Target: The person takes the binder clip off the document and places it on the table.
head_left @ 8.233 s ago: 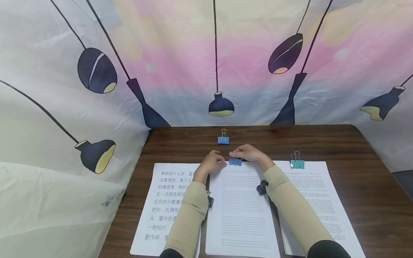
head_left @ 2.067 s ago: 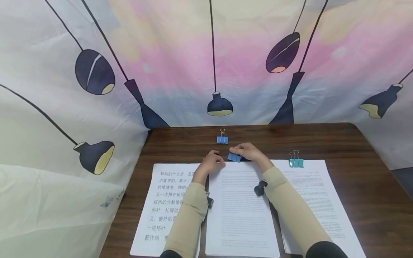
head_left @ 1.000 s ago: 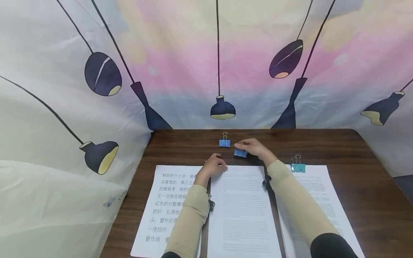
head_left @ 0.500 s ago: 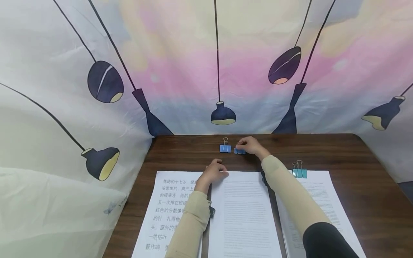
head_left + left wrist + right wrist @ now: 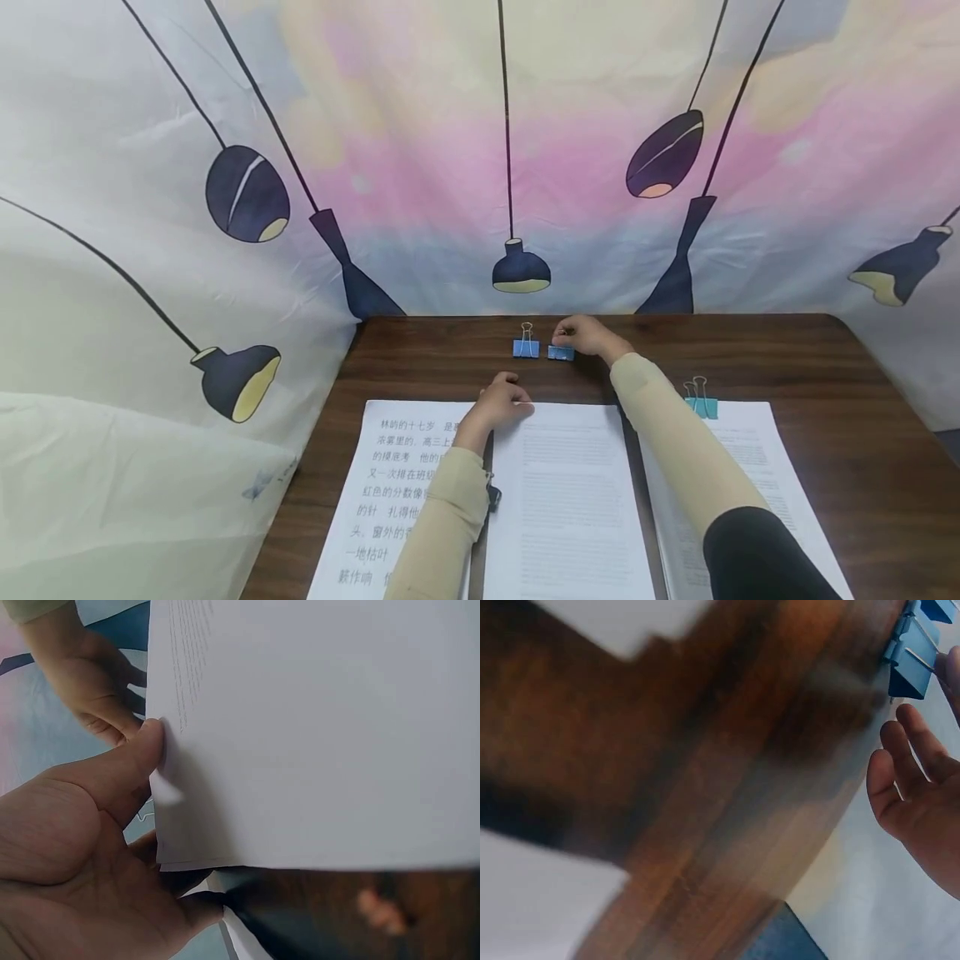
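Observation:
My right hand (image 5: 588,335) pinches a blue binder clip (image 5: 561,353) by its wire handles, low over the far part of the table. Beside it on the left stands a second blue binder clip (image 5: 526,348), its handles upright. In the right wrist view the pinched clip (image 5: 911,656) is at the upper right, and the other fingers are spread loosely below it. My left hand (image 5: 495,407) grips the top left corner of the middle paper stack (image 5: 573,508). The left wrist view has the thumb on top of the sheets (image 5: 322,735) and fingers beneath.
Large-print paper (image 5: 397,483) lies to the left, partly under my left forearm. The right paper stack (image 5: 750,458) carries a teal binder clip (image 5: 703,407) at its top edge. A patterned cloth (image 5: 450,167) hangs behind the wooden table (image 5: 840,400).
My right hand has drawn the blue binder clip off the middle stack's top edge and carried it back beside the other blue clip. My left hand keeps its grip on the stack's corner.

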Demonstrator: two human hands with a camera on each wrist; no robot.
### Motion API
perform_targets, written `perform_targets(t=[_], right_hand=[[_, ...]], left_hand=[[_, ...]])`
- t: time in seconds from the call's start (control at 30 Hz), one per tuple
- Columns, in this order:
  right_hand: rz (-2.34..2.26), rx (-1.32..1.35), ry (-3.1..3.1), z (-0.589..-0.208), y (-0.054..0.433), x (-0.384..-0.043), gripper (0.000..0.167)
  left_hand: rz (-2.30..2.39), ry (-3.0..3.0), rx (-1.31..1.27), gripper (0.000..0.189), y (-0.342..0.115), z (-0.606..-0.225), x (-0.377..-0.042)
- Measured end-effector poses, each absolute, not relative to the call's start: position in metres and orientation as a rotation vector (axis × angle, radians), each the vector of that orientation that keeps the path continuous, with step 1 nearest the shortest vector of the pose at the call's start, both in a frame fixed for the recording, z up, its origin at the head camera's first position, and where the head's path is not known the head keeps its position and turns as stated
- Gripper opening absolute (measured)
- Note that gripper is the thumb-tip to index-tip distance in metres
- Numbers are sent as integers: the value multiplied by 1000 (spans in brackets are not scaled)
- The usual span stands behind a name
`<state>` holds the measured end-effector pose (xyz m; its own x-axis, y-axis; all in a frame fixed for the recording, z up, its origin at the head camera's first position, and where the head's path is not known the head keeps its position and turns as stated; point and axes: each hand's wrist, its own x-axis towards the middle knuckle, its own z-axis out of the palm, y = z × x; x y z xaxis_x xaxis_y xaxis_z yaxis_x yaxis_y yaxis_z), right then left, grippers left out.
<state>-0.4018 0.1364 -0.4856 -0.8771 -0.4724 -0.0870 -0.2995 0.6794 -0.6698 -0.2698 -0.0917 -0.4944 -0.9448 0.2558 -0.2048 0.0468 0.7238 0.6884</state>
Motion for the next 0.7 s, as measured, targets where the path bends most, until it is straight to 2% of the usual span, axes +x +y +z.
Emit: perform_targets(t=[0.23, 0.37, 0.57, 0.7], right_hand=[[-1113, -638, 2651, -474, 140, -397, 54], [-1281, -608, 2649, -458, 158, -384, 53], [-1345, -589, 2694, -430, 198, -361, 50], [-1394, -565, 2769, -419, 234, -340, 50]], left_hand=[[1020, 2655, 243, 14, -91, -496, -268], [995, 2666, 272, 17, -90, -498, -268], [1013, 2658, 274, 49, -93, -495, -268], [1026, 2631, 262, 59, -92, -491, -270]])
